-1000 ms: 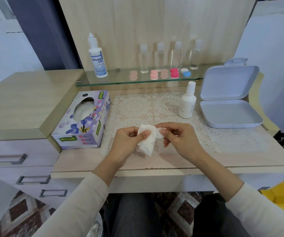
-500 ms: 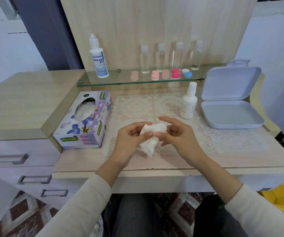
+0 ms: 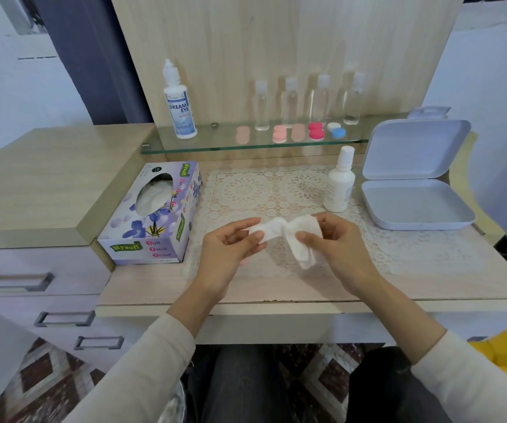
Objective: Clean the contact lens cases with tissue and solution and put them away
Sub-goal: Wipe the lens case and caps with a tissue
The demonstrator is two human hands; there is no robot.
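While the left hand [image 3: 231,248] pinches one end of a white tissue [image 3: 289,236], the right hand [image 3: 337,242] grips its other end above the bench [image 3: 429,270].

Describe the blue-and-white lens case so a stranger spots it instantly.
Find the glass shelf on the wooden back panel. Near its right end, left of the last clear bottle, sits the blue-and-white lens case. Its neighbours are pink or red; only it has a blue cap.
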